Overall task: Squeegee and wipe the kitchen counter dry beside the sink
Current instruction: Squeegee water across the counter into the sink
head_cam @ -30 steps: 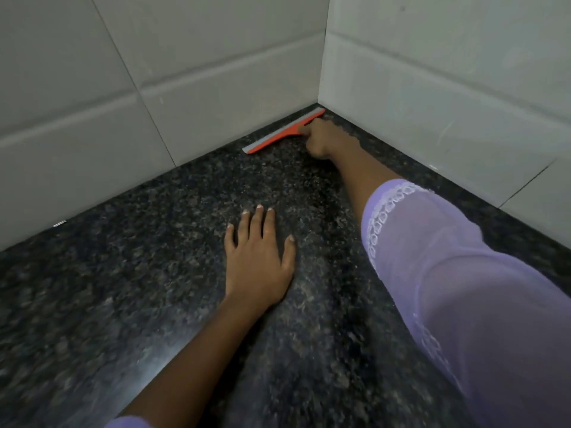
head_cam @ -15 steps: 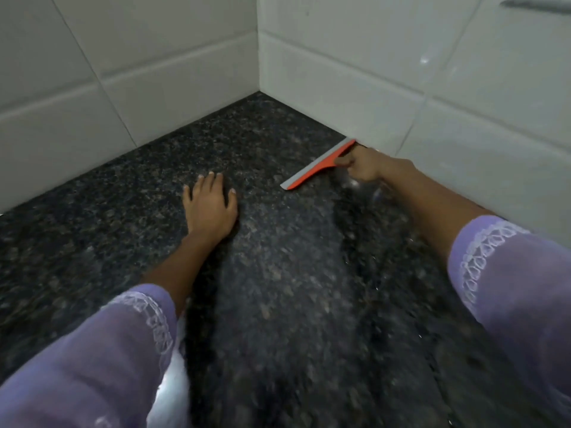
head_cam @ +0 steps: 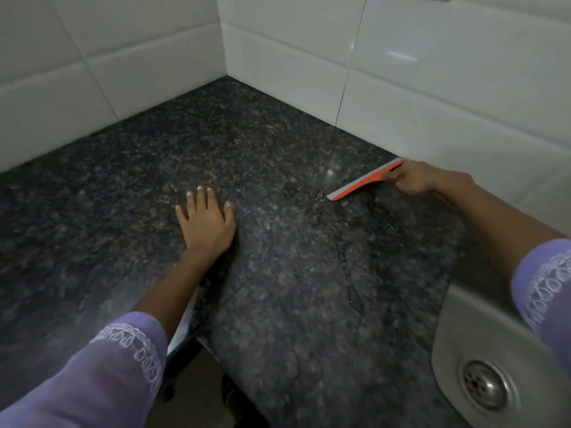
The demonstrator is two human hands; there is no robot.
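Head view, wide angle, some motion blur.

Nearest: two purple sleeves with white embroidered cuffs, left sleeve (head_cam: 92, 375) at bottom left, right sleeve (head_cam: 543, 291) at the right edge. Bottom right: steel sink (head_cam: 457, 341), its round drain (head_cam: 485, 386) visible; the right forearm passes above the sink's rim.

Counter (head_cam: 278, 304): dark speckled stone, front edge cut away at bottom centre, floor below too dark to make out. A thin wet trail (head_cam: 347, 273) runs along the counter from near the sink up toward the squeegee; small droplets show by the blade's free end.

Left hand (head_cam: 205, 225): palm down, flat on the counter, fingers spread apart and pointing toward the wall corner, holding nothing. It is well apart from the squeegee.

Right hand (head_cam: 415, 180): fingers curled closed around the squeegee's handle, close to the right wall.

Squeegee (head_cam: 366, 180): orange body with grey rubber blade, blade edge down on the counter, lying at an angle; its far end sits just beside the foot of the right wall, its free end points toward the middle of the counter. No brand or writing readable on it.

Farthest: white tiled walls (head_cam: 432, 72) meeting in a corner behind the counter. No labels or text legible anywhere.
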